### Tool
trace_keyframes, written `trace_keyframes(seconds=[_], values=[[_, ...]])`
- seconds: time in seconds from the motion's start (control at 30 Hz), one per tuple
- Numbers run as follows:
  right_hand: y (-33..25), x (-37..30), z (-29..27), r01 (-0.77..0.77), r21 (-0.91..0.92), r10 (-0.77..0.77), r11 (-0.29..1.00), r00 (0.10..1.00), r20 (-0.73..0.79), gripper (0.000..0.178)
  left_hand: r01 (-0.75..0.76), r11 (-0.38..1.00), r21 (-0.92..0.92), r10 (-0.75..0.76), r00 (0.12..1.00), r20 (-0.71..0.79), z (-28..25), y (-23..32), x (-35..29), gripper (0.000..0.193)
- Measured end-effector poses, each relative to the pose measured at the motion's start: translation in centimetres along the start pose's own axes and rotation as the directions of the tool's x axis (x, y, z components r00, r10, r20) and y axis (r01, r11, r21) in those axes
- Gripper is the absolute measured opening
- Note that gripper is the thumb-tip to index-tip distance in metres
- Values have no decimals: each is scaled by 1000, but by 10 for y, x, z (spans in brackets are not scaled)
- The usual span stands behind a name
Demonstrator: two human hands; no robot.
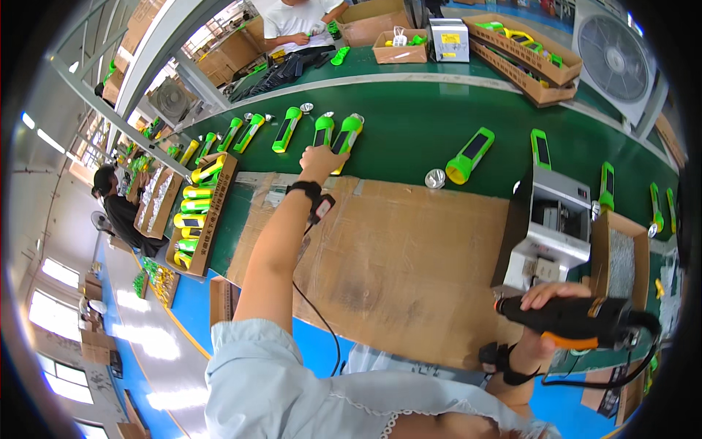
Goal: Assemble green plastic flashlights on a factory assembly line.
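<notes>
My left hand [320, 162] is stretched out over the green conveyor belt, its fingers closed on a green-and-yellow flashlight [349, 137] with a dark panel. Just left of it lies another flashlight [322, 133], its lower end hidden by my hand. At the right, my right hand [548, 296] is wrapped around a black and orange electric screwdriver [567, 318], tip pointing left and a thick cable at its back end. Between my arms a worn cardboard sheet [409, 263] covers the bench.
More flashlights [469, 156] and a silver reflector cup [435, 178] lie on the belt. A metal machine [553, 212] and a carton [646, 252] stand at right. Left is a box of flashlights [218, 212]. A person [300, 29] works across the belt; a cable hangs from my left wrist.
</notes>
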State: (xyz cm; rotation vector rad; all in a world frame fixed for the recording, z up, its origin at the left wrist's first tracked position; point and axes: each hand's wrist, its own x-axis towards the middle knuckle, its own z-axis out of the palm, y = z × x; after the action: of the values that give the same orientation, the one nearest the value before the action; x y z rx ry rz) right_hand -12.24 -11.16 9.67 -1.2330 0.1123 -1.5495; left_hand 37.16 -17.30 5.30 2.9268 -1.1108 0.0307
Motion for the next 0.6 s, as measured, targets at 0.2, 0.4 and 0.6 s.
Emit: trace_keyframes(seconds=[0.2, 0.4, 0.6], values=[[-7, 6, 12, -39, -160, 16, 986, 990, -142, 72, -170, 985, 7, 170, 985, -36, -25, -8, -159, 61], [-19, 6, 16, 48, -261, -91, 964, 984, -154, 72, -244, 965, -101, 250, 967, 57, -19, -19, -282, 59], [-41, 2, 16, 84, -227, -113, 970, 987, -117, 65, -356, 905, -233, 377, 925, 48, -26, -37, -313, 35]])
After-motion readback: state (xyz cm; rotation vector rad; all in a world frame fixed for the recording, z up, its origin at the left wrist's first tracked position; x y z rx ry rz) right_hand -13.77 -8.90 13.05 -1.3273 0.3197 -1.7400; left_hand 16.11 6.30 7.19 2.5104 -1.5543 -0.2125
